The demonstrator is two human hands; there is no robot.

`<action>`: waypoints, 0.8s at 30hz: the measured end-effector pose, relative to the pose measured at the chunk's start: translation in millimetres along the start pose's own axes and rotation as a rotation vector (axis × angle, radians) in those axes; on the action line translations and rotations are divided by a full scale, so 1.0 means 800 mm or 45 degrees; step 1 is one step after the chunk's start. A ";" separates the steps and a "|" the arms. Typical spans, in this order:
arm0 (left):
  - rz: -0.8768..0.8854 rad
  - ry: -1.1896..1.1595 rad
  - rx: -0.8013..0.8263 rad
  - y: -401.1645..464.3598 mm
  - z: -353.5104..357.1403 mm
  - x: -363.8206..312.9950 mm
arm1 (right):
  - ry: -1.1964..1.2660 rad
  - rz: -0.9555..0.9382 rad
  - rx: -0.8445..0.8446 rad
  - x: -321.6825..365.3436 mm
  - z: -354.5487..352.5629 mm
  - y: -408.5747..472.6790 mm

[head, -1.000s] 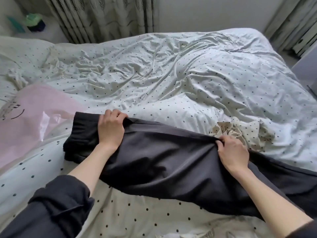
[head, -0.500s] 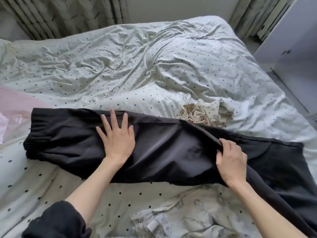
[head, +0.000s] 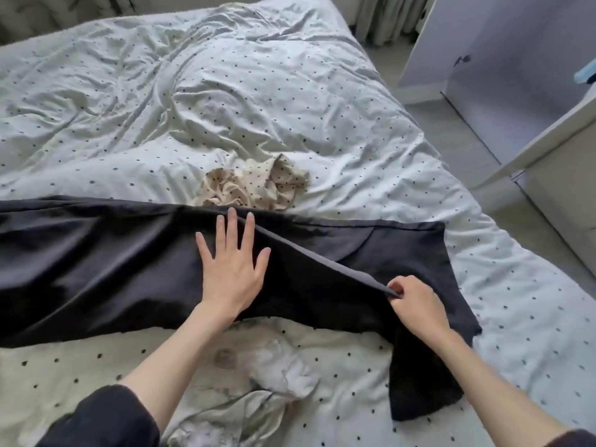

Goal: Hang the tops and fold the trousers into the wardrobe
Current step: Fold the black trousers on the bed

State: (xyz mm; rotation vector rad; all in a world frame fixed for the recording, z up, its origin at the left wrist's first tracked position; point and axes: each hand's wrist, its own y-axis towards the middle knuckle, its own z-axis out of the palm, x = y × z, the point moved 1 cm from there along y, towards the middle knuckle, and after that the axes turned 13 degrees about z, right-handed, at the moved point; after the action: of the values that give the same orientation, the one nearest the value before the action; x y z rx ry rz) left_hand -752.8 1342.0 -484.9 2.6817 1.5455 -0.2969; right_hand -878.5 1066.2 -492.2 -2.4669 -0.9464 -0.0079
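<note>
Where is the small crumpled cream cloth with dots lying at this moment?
In the head view the crumpled cream cloth lies mid-bed on the dotted duvet, touching the far edge of the black trousers, just beyond the left hand.

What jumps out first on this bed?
The dark trousers stretch across the polka-dot bed. The left hand lies flat on them mid-frame, while the right hand pinches a raised edge. A crumpled cream dotted garment lies just behind.

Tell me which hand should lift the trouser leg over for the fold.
Right. The right hand already pinches the black trousers' raised edge, while the left hand lies flat, pinning the fabric to the bed.
</note>
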 end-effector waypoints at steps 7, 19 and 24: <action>-0.094 0.093 0.069 0.040 0.016 -0.032 | -0.230 -0.021 0.026 -0.027 -0.071 0.119; 0.158 0.205 -0.113 0.071 0.040 -0.080 | -0.733 -0.072 -0.131 -0.013 -0.087 0.215; 0.320 0.198 -0.196 0.083 0.049 -0.123 | -0.089 0.212 0.056 -0.074 -0.074 0.226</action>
State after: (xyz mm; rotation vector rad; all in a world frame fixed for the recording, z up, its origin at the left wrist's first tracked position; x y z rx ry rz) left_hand -749.5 1219.9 -509.9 2.7892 1.1860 0.0386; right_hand -799.9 887.4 -530.8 -2.5117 -0.7586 0.1547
